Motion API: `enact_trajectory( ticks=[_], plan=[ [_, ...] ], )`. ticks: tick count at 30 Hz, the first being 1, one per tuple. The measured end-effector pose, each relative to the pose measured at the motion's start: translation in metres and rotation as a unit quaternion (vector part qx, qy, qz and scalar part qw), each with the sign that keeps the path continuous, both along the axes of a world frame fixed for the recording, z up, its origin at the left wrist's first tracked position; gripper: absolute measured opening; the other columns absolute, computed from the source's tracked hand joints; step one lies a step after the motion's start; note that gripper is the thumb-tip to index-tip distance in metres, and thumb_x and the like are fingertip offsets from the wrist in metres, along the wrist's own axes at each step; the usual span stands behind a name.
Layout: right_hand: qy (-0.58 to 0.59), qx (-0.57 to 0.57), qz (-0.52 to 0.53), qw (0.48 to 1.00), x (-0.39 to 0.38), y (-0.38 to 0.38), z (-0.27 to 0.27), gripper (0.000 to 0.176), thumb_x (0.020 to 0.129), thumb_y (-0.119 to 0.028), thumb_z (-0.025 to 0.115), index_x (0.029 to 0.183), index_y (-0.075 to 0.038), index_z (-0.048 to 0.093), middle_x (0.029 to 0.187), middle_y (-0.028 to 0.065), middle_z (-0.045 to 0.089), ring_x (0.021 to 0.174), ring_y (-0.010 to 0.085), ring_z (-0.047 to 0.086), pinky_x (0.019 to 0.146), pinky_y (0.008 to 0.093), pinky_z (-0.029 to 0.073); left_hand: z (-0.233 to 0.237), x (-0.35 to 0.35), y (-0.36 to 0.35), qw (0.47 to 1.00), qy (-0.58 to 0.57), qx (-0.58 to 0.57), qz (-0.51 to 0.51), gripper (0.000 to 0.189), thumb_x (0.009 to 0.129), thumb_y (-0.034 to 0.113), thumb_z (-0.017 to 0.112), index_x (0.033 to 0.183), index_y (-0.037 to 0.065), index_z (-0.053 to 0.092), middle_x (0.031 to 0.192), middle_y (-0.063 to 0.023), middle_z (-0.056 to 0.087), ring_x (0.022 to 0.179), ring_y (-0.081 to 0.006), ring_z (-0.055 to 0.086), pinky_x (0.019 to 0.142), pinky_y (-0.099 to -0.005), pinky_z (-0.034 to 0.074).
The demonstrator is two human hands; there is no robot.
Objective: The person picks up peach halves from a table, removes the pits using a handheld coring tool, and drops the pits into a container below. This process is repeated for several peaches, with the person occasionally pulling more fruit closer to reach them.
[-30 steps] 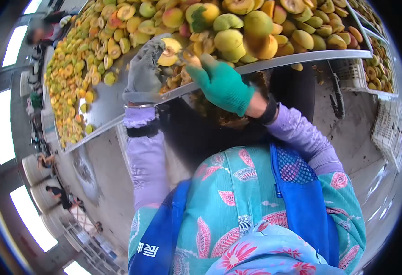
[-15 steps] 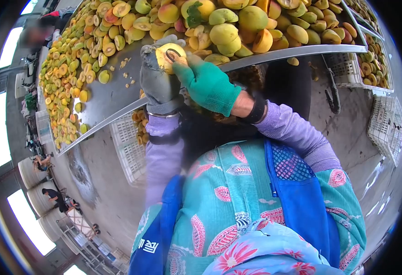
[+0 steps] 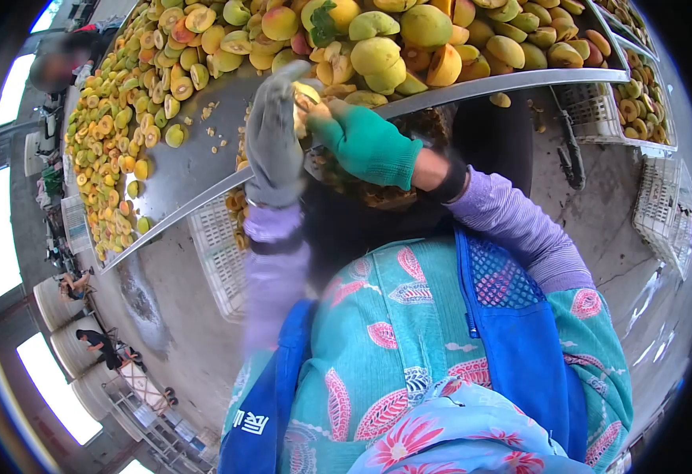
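Peach half [image 3: 305, 96] sits just above the near rim of the metal table [image 3: 196, 170], gripped in the grey-gloved left hand [image 3: 275, 142], whose fingers wrap its left side. The green-gloved right hand [image 3: 365, 142] meets it from the right with fingers bent and fingertips against the fruit; whether it grips anything I cannot tell. Just behind lies a heap of whole peaches [image 3: 377, 55]. Cut halves [image 3: 109, 134] spread across the table's left part. A white crate [image 3: 219, 253] stands below the rim.
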State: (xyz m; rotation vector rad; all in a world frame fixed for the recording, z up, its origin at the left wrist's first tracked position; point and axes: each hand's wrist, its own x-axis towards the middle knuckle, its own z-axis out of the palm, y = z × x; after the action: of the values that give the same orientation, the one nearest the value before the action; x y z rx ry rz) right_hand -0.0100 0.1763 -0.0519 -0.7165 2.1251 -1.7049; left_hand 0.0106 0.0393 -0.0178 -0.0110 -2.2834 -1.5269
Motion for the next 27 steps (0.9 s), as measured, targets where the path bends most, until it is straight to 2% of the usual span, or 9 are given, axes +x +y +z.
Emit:
enact_trajectory(
  ticks=[2,10,13,15,17,19,22,23,27],
  plan=[
    [-0.107,-0.045,0.022,0.993,0.000,-0.002,0.003,0.046,0.098,-0.041,0.041,0.097,0.002,0.056,0.077,0.0255,0.062,0.073,0.0415,0.063,0.064,0.0508,0.049,-0.017,0.007,0.019,0.986,0.113,0.116,0.044,0.037,0.101,0.029,0.045,0.109,-0.005,0.057,0.107,-0.0139,0.063,0.095,-0.0180,0.060,0.080,-0.0299,0.049],
    [-0.294,-0.062,0.060,0.952,0.019,-0.005,0.015,0.046,0.097,-0.043,0.045,0.089,0.000,0.058,0.067,0.0064,0.058,0.057,0.0151,0.056,0.050,0.0301,0.046,-0.003,0.006,0.005,0.947,-0.130,0.293,0.036,0.037,0.099,0.031,0.049,0.095,-0.002,0.065,0.075,-0.0087,0.066,0.066,-0.0139,0.061,0.060,-0.0239,0.049],
    [-0.392,-0.097,0.085,0.911,0.019,-0.002,0.022,0.046,0.097,-0.045,0.043,0.086,-0.003,0.057,0.065,0.0040,0.056,0.050,0.0134,0.052,0.043,0.0286,0.042,0.003,-0.003,0.013,0.967,-0.150,0.163,0.124,0.042,0.098,0.032,0.046,0.100,-0.006,0.062,0.078,-0.0132,0.066,0.063,-0.0185,0.061,0.058,-0.0268,0.051],
    [-0.321,-0.028,0.077,0.944,0.021,-0.005,0.009,0.045,0.097,-0.046,0.041,0.085,-0.006,0.056,0.064,0.0026,0.053,0.048,0.0122,0.049,0.040,0.0272,0.039,-0.007,-0.010,-0.018,0.977,0.002,-0.195,-0.091,0.038,0.098,0.029,0.049,0.096,-0.006,0.063,0.075,-0.0117,0.066,0.060,-0.0166,0.061,0.054,-0.0268,0.050],
    [-0.412,-0.119,0.098,0.898,0.023,0.000,0.029,0.040,0.096,-0.047,0.042,0.088,-0.010,0.054,0.061,-0.0003,0.048,0.045,0.0109,0.045,0.040,0.0254,0.037,0.010,-0.020,-0.024,0.938,0.001,-0.275,-0.209,0.036,0.098,0.028,0.050,0.095,-0.006,0.063,0.075,-0.0111,0.066,0.060,-0.0158,0.061,0.054,-0.0269,0.051],
    [-0.510,-0.233,0.108,0.820,0.024,-0.008,0.041,0.038,0.096,-0.047,0.042,0.088,-0.011,0.052,0.059,-0.0016,0.046,0.044,0.0108,0.042,0.041,0.0245,0.037,0.009,-0.022,-0.024,0.975,-0.202,0.017,-0.095,0.035,0.096,0.031,0.053,0.095,-0.002,0.063,0.076,-0.0112,0.066,0.060,-0.0182,0.061,0.055,-0.0272,0.052],
    [-0.593,-0.335,0.149,0.717,0.019,-0.009,0.044,0.035,0.098,-0.045,0.040,0.086,-0.014,0.051,0.059,-0.0054,0.046,0.046,0.0088,0.041,0.042,0.0241,0.035,0.021,-0.015,0.000,0.899,-0.257,0.352,-0.037,0.038,0.094,0.038,0.053,0.098,0.001,0.061,0.081,-0.0107,0.065,0.067,-0.0205,0.062,0.058,-0.0300,0.053],
    [-0.640,-0.362,0.192,0.650,0.020,-0.003,0.043,0.035,0.099,-0.045,0.040,0.086,-0.014,0.051,0.059,-0.0061,0.046,0.047,0.0081,0.041,0.042,0.0241,0.035,0.017,-0.007,0.003,0.900,-0.223,0.373,-0.037,0.038,0.094,0.038,0.053,0.101,0.001,0.060,0.082,-0.0118,0.065,0.069,-0.0208,0.062,0.061,-0.0297,0.053],
    [-0.651,-0.398,0.297,0.574,0.030,-0.009,0.044,0.033,0.097,-0.042,0.046,0.083,-0.012,0.051,0.056,-0.0036,0.049,0.044,0.0119,0.046,0.043,0.0296,0.040,0.040,0.030,0.004,0.860,-0.145,0.488,0.041,0.032,0.096,0.029,0.052,0.111,0.001,0.057,0.083,-0.0123,0.061,0.073,-0.0214,0.060,0.069,-0.0312,0.053]
  ],
)
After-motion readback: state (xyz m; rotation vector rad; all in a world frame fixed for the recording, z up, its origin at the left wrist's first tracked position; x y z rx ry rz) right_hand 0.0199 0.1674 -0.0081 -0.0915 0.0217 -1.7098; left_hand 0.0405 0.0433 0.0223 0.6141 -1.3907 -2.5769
